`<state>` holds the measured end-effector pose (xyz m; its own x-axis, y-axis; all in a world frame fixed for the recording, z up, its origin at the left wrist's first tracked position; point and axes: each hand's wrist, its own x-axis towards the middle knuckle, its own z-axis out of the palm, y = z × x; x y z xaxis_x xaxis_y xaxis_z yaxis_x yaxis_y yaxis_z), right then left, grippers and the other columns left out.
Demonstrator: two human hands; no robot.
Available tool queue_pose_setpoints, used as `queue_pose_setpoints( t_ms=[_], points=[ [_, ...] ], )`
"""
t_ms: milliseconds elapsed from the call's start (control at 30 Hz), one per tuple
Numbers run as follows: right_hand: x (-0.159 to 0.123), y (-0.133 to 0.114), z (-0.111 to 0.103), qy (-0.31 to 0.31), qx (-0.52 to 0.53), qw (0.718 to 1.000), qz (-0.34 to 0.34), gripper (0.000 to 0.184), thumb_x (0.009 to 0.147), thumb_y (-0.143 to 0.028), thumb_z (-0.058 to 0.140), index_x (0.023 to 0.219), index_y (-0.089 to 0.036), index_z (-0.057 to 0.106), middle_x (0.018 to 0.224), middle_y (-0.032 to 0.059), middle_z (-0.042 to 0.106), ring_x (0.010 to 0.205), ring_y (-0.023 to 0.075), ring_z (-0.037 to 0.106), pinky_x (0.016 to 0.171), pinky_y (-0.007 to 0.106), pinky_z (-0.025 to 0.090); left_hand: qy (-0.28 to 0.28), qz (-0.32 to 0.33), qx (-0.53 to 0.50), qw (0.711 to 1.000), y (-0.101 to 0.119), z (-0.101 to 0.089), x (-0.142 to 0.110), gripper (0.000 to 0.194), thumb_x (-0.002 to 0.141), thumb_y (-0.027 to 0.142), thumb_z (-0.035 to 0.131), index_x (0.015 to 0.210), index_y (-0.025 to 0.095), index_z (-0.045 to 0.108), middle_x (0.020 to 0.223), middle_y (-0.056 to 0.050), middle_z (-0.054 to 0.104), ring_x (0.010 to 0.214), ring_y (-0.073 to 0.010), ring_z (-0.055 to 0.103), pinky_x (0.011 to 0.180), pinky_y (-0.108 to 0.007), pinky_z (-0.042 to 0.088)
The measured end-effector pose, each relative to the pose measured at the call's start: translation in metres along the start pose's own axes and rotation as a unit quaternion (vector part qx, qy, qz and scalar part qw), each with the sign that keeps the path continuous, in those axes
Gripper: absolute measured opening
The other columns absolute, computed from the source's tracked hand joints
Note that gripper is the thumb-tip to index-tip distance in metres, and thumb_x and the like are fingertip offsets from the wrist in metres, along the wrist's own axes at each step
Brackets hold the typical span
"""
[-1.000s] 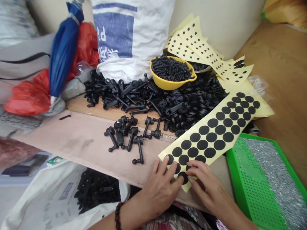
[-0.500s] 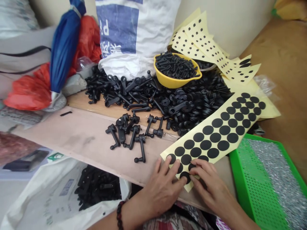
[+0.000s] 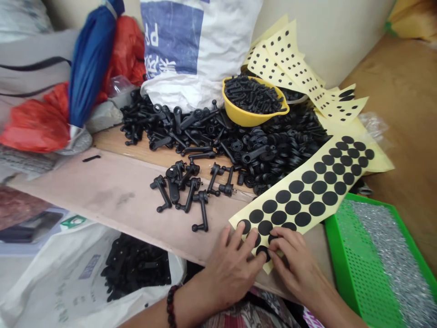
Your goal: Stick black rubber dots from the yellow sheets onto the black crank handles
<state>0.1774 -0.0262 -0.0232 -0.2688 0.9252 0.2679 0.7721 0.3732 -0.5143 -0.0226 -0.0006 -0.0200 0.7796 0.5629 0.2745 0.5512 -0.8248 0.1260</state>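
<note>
A long yellow backing sheet (image 3: 300, 193) lies slanted across the board, covered in rows of round black pads. Its lower end sits under both hands. My left hand (image 3: 232, 269) rests on that end with its fingers spread over the pads. My right hand (image 3: 293, 262) is curled beside it, with the fingertips at the lowest black pad (image 3: 262, 252). Whether that pad is pinched or only touched is hidden by the fingers. Loose black plastic lever handles (image 3: 184, 191) lie on the board to the left of the sheet, apart from both hands.
A big heap of black plastic parts (image 3: 273, 146) backs the board, with a yellow bowl of black screws (image 3: 252, 102) on it. Used backing sheets (image 3: 283, 59) lean behind. A green perforated tray (image 3: 368, 259) sits right; a white bag of black parts (image 3: 136, 269) sits lower left.
The whole view has shifted slightly as my head moved. My hands stay at the sheet's lower end, with only small finger shifts around the lowest pad.
</note>
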Motion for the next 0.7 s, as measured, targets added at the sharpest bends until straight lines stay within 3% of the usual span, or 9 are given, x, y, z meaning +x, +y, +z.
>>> queue_pose_setpoints(
  t_ms=[267,367,467,600,700],
  points=[
    [0.001,-0.009,-0.004,-0.023,0.081,0.996,0.028,0.014,0.089,-0.02,0.047,0.075,-0.023,0.047,0.081,0.0029,0.059,0.08,0.0201,0.055,0.069,0.035,0.047,-0.011,0.011,-0.01,1.0,-0.002,-0.003,0.002,0.025,0.093,0.027,0.046,0.112,0.02,0.06,0.139,-0.014,0.047,0.127,-0.0368,0.042,0.098,-0.054,0.035],
    [0.0,-0.008,-0.006,-0.039,0.091,0.994,0.043,0.015,0.088,-0.022,0.048,0.073,-0.024,0.05,0.081,0.0037,0.062,0.087,0.0224,0.058,0.076,0.038,0.05,0.014,0.008,-0.041,0.999,-0.003,-0.007,-0.001,0.021,0.091,0.025,0.047,0.105,0.021,0.062,0.137,-0.012,0.05,0.126,-0.0344,0.043,0.099,-0.053,0.035],
    [-0.004,-0.006,-0.009,-0.058,0.098,0.992,0.063,0.016,0.088,-0.023,0.048,0.073,-0.025,0.054,0.088,0.0058,0.067,0.104,0.026,0.058,0.085,0.042,0.051,0.059,-0.01,-0.104,0.993,-0.011,-0.021,-0.007,0.019,0.089,0.02,0.045,0.096,0.019,0.063,0.13,-0.011,0.054,0.123,-0.0278,0.046,0.101,-0.044,0.039],
    [-0.011,0.0,-0.014,-0.106,0.124,0.981,0.101,0.022,0.089,-0.032,0.048,0.071,-0.024,0.059,0.101,0.0102,0.07,0.119,0.0294,0.054,0.086,0.041,0.055,0.157,-0.152,-0.036,0.975,-0.035,-0.043,-0.013,0.025,0.089,0.015,0.042,0.106,0.014,0.06,0.109,-0.014,0.061,0.102,-0.0245,0.055,0.088,-0.039,0.048],
    [-0.01,0.004,-0.018,-0.111,0.161,0.975,0.104,0.028,0.088,-0.039,0.051,0.068,-0.024,0.061,0.104,0.0107,0.071,0.12,0.0311,0.055,0.086,0.043,0.056,0.106,-0.249,0.072,0.96,-0.056,-0.046,-0.011,0.031,0.089,0.024,0.048,0.114,0.009,0.057,0.092,-0.014,0.063,0.085,-0.0266,0.057,0.075,-0.041,0.051]
  ],
)
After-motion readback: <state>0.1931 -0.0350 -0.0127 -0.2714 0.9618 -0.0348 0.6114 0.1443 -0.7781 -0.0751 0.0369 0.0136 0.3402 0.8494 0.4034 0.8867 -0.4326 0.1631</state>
